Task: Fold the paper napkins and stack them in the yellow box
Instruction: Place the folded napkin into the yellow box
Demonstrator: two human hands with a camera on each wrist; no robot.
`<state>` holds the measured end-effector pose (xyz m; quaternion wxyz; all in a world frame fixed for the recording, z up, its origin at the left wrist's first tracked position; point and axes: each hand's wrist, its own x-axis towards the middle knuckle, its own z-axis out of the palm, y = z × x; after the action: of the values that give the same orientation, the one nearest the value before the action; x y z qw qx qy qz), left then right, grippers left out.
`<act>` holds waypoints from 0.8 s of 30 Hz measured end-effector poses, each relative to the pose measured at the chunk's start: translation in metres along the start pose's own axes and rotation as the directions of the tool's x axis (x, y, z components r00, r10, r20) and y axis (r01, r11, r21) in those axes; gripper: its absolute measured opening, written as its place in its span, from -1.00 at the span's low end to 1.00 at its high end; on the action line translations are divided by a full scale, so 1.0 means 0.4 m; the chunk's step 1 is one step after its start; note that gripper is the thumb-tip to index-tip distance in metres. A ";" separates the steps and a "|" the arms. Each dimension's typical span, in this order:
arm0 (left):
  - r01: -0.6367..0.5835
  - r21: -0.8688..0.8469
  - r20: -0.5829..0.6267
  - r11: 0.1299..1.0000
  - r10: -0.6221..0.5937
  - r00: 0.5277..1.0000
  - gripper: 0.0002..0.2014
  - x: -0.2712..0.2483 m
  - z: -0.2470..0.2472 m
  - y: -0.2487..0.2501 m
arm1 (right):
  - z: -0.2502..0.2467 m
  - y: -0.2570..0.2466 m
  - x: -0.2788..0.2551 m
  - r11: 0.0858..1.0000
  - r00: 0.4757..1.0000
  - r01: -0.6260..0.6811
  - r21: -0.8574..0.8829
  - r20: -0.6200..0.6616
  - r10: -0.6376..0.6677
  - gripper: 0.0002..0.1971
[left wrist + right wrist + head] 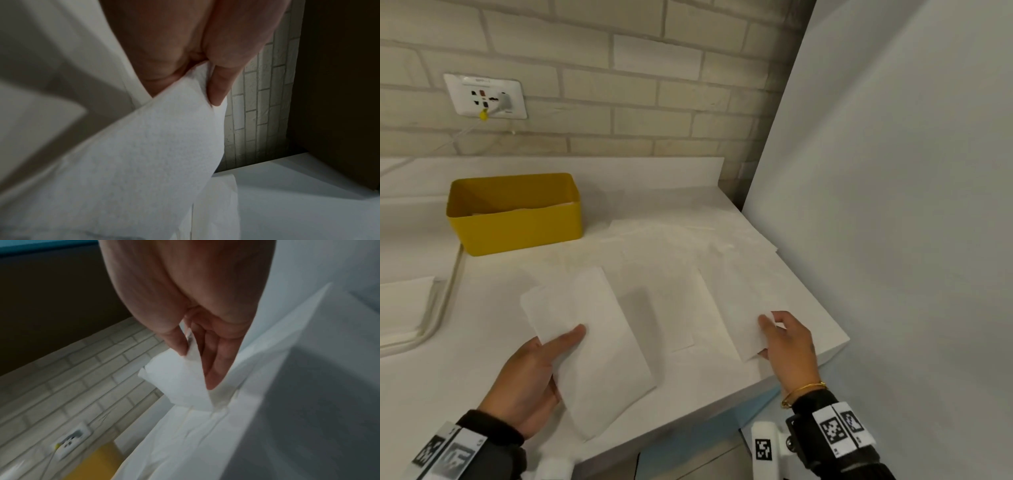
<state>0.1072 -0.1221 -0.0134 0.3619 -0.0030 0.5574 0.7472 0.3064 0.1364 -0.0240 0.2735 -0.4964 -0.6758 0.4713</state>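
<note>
My left hand holds a folded napkin. My right hand pinches another napkin near the worktop's right edge.

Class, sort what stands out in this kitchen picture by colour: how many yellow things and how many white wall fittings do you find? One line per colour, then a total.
Yellow: 2, the box and the tag.
White: 1, the socket.
Total: 3.

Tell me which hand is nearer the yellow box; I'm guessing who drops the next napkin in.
Left. The left hand, holding a folded napkin, sits below the yellow box; the right hand pinches another napkin far off to the right.
</note>
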 end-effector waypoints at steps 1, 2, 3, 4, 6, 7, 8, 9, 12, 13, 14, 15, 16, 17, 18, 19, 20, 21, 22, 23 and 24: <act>-0.002 -0.003 -0.004 1.000 0.002 1.000 -0.74 -0.003 0.020 -0.008 | -0.016 0.011 0.019 0.999 0.999 -0.040 0.029 -0.009 0.041 -0.95; -0.002 -0.007 -0.005 1.000 0.002 1.000 -0.76 -0.007 0.042 -0.018 | -0.029 0.021 0.037 0.996 0.998 -0.068 0.055 -0.006 0.068 -0.96; 0.003 -0.010 -0.007 1.000 -0.003 1.000 -0.77 -0.011 0.063 -0.027 | -0.042 0.028 0.053 0.994 0.996 -0.087 0.071 0.010 0.087 -0.92; 0.005 -0.013 -0.009 1.000 -0.005 1.000 -0.77 -0.013 0.082 -0.036 | -0.053 0.033 0.067 0.994 0.996 -0.091 0.066 0.031 0.089 -0.89; 0.003 -0.016 -0.031 1.000 -0.004 1.000 -0.73 -0.015 0.112 -0.055 | -0.074 0.043 0.090 0.998 0.996 -0.059 -0.014 0.063 0.060 -0.83; 0.002 -0.019 -0.036 1.000 -0.003 0.999 -0.71 -0.015 0.118 -0.061 | -0.081 0.046 0.095 0.996 0.997 -0.032 -0.079 0.074 0.038 -0.79; -0.007 -0.024 -0.041 1.000 0.006 0.999 -0.67 -0.014 0.126 -0.067 | -0.088 0.050 0.100 0.990 0.996 -0.004 -0.141 0.090 0.016 -0.76; -0.016 -0.025 -0.044 1.000 0.015 0.999 -0.59 -0.015 0.134 -0.071 | -0.093 0.050 0.101 0.980 0.995 0.037 -0.193 0.101 -0.018 -0.73; -0.053 -0.037 -0.063 0.998 0.050 0.997 -0.48 -0.014 0.153 -0.082 | -0.086 0.024 0.105 0.908 0.949 0.314 -0.277 0.123 -0.290 -0.72; -0.065 -0.052 -0.070 0.997 0.062 0.996 -0.56 -0.014 0.161 -0.085 | -0.074 0.006 0.106 0.871 0.917 0.398 -0.288 0.157 -0.367 -0.76; -0.073 -0.066 -0.073 0.995 0.068 0.995 -0.63 -0.013 0.169 -0.087 | -0.057 -0.015 0.107 0.837 0.888 0.457 -0.302 0.219 -0.405 -0.79; -0.071 -0.071 -0.076 0.995 0.066 0.995 -0.68 -0.014 0.179 -0.089 | -0.036 -0.037 0.109 0.810 0.866 0.487 -0.327 0.303 -0.398 -0.79; -0.068 -0.068 -0.079 0.995 0.063 0.995 -0.72 -0.013 0.187 -0.090 | -0.011 -0.055 0.114 0.780 0.850 0.498 -0.379 0.390 -0.353 -0.75; -0.065 -0.065 -0.078 0.996 0.060 0.995 -0.74 -0.014 0.193 -0.091 | 0.017 -0.071 0.121 0.737 0.842 0.496 -0.458 0.459 -0.282 -0.67; -0.060 -0.058 -0.074 0.996 0.056 0.996 -0.75 -0.014 0.199 -0.092 | 0.044 -0.081 0.129 0.684 0.842 0.488 -0.542 0.500 -0.204 -0.58; -0.055 -0.053 -0.072 0.997 0.051 0.996 -0.75 -0.015 0.204 -0.091 | 0.068 -0.087 0.139 0.635 0.846 0.476 -0.608 0.514 -0.142 -0.49; -0.053 -0.047 -0.070 0.998 0.049 0.996 -0.75 -0.014 0.207 -0.089 | 0.087 -0.091 0.147 0.598 0.853 0.459 -0.657 0.515 -0.090 -0.42; -0.050 -0.043 -0.069 0.998 0.047 0.997 -0.76 -0.013 0.208 -0.086 | 0.101 -0.093 0.154 0.567 0.859 0.447 -0.692 0.508 -0.058 -0.39; -0.049 -0.039 -0.069 0.998 0.046 0.997 -0.77 -0.012 0.208 -0.084 | 0.110 -0.093 0.159 0.540 0.864 0.441 -0.716 0.501 -0.042 -0.39; -0.048 -0.040 -0.069 0.998 0.045 0.997 -0.77 -0.011 0.207 -0.080 | 0.115 -0.094 0.162 0.519 0.867 0.443 -0.731 0.497 -0.040 -0.41; -0.045 -0.040 -0.071 0.998 0.042 0.997 -0.77 -0.010 0.205 -0.077 | 0.118 -0.096 0.164 0.502 0.866 0.448 -0.740 0.498 -0.039 -0.45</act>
<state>0.1594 -0.0520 -0.0064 0.3257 -0.0244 0.5541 0.7657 0.2275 0.1775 -0.0147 -0.0836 -0.3487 -0.9230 0.1398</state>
